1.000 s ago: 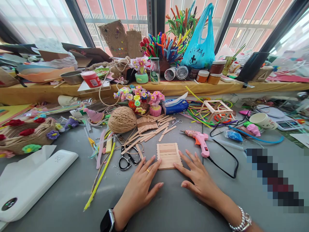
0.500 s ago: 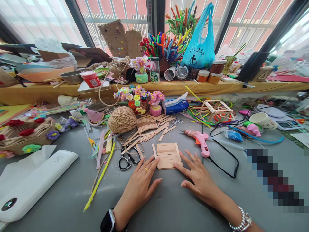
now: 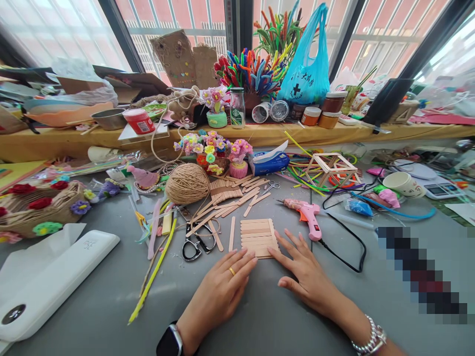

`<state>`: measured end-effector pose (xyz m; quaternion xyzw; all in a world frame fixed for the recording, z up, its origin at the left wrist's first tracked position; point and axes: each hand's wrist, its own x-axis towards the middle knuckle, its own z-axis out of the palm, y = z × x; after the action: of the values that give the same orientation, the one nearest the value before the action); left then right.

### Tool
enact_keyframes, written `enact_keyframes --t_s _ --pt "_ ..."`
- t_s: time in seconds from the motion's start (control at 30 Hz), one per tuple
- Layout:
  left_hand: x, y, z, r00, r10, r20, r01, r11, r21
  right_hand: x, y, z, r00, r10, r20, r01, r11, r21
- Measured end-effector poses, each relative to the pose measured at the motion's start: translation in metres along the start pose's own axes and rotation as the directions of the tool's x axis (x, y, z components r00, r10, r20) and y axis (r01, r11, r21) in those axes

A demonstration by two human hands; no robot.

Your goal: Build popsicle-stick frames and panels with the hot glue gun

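A square panel of popsicle sticks (image 3: 257, 235) lies flat on the grey table, its sticks side by side with one upright along the right edge. My right hand (image 3: 302, 272) rests with fingers spread, the fingertips at the panel's right edge. At the panel's lower left corner is my left hand (image 3: 224, 282), its fingers stretched out close together, the thumb partly hidden. A single popsicle stick (image 3: 232, 234) lies apart on the left, just beyond the left fingertips. Neither hand grips anything.
Black-handled scissors (image 3: 198, 242) and a twine ball (image 3: 187, 183) lie to the left. Loose popsicle sticks (image 3: 237, 203) are scattered behind the panel. A pink glue gun (image 3: 306, 215) with a black cord lies right, before a stick frame (image 3: 333, 170). A white power bank (image 3: 70, 282) is far left.
My left hand has slid down and right, with its fingers closer together. The single stick now lies a little farther left of the panel. My right hand stays in place.
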<state>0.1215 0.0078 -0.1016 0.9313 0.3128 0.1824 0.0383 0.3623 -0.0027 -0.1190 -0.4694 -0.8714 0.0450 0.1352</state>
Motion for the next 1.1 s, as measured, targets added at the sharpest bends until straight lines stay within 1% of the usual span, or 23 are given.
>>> enact_keyframes --t_s 0.23,0.4,0.6,0.8,0.93,1.1 --pt "0.0012 0.0037 0.0004 0.999 -0.015 0.052 0.017 0.999 -0.045 0.0006 0.0025 0.0015 0.999 0.047 0.004 -0.047 0.999 0.008" --pt "0.0023 0.0047 -0.0017 0.999 -0.03 0.043 0.032 0.997 -0.063 0.0029 0.0038 0.0013 0.997 0.072 0.013 -0.073 0.997 0.013" --pt "0.0002 0.004 -0.0002 0.999 -0.026 0.04 0.028 0.998 -0.049 0.0043 0.0045 0.0009 0.995 0.095 -0.022 -0.094 0.995 0.019" --pt "0.0004 0.0024 0.0015 0.998 -0.029 0.06 0.031 0.999 -0.026 0.004 0.0046 0.0017 0.994 0.107 0.006 -0.108 0.994 0.025" --pt "0.0003 0.0024 0.0006 0.999 -0.012 0.036 0.013 1.0 -0.026 0.0038 0.004 0.0009 0.992 0.12 0.029 -0.121 0.992 0.029" --pt "-0.0022 0.0034 -0.0015 0.999 0.021 -0.034 -0.022 0.999 -0.031 0.0036 0.0039 0.0006 0.992 0.124 0.031 -0.125 0.992 0.031"
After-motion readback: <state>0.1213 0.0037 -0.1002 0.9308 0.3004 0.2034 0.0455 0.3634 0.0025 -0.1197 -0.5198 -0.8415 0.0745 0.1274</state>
